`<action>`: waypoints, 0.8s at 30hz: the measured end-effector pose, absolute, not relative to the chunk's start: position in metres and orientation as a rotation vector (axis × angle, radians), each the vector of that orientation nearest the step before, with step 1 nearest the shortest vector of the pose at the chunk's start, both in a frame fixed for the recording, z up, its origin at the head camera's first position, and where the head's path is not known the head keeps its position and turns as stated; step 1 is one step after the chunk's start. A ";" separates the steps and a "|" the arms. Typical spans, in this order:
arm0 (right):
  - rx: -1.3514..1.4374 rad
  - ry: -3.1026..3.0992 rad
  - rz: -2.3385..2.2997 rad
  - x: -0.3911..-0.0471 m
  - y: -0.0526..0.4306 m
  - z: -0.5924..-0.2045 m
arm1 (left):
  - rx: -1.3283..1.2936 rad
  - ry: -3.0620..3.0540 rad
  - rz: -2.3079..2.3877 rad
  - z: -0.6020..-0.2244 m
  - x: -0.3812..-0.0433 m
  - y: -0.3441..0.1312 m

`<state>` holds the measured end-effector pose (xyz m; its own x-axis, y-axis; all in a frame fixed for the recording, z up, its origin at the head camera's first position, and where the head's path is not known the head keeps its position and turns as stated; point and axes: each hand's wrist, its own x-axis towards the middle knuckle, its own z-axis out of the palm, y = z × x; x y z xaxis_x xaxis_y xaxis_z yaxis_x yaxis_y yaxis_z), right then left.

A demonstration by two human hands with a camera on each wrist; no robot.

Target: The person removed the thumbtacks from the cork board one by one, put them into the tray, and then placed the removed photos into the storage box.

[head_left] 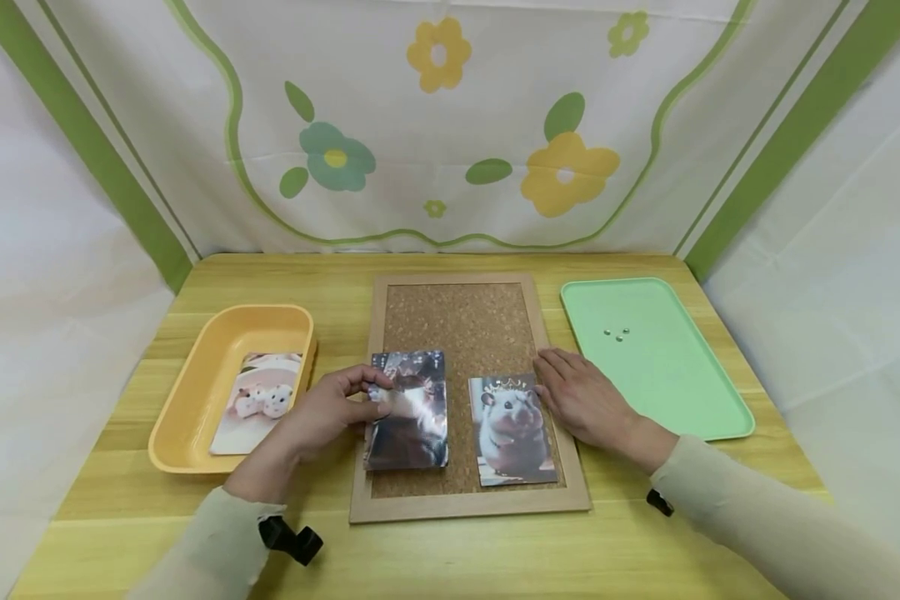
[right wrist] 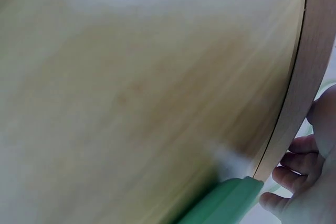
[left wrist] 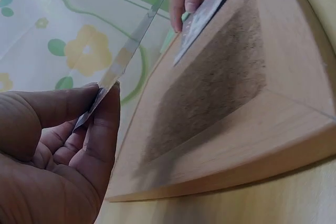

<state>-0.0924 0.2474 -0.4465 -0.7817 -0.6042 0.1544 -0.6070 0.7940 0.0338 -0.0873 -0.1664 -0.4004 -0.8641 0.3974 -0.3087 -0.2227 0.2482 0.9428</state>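
My left hand (head_left: 332, 414) pinches a glossy dark photo card (head_left: 411, 429) by its left edge, thumb against fingers, over the left half of a wood-framed cork board (head_left: 457, 321). Seen edge-on in the left wrist view, the card (left wrist: 126, 56) stands off the board's surface. On the board's right half lies a second photo card (head_left: 512, 442) picturing a white hamster with a crown. The right hand (head_left: 581, 398) rests at the board's right edge, its fingers fairly straight and fingertips right beside the hamster card. Glare hides part of the dark card's picture.
To the left stands an orange tray (head_left: 187, 392) with a hamster photo card (head_left: 262, 404) in it. At the right lies a green tray (head_left: 675, 358) bearing several small shiny metal pieces (head_left: 618, 338). A flower-patterned white curtain (head_left: 435, 158) hangs behind the table.
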 end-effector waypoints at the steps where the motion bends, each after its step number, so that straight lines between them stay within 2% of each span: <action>1: 0.958 -2.827 0.025 -0.093 0.247 -0.446 | 0.158 2.029 1.659 -0.398 -0.087 -0.169; 13: 0.929 -2.854 0.027 -0.091 0.247 -0.446 | 0.195 2.050 1.677 -0.357 -0.081 -0.211; 24: 0.928 -2.856 0.014 -0.091 0.248 -0.448 | 0.251 2.056 1.705 -0.336 -0.092 -0.283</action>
<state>-0.0912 0.2477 -0.4480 -0.8002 -0.5846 0.1341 -0.5858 0.8097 0.0341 -0.0915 -0.2831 -0.3357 -0.8800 0.4175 -0.2266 -0.1456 0.2170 0.9653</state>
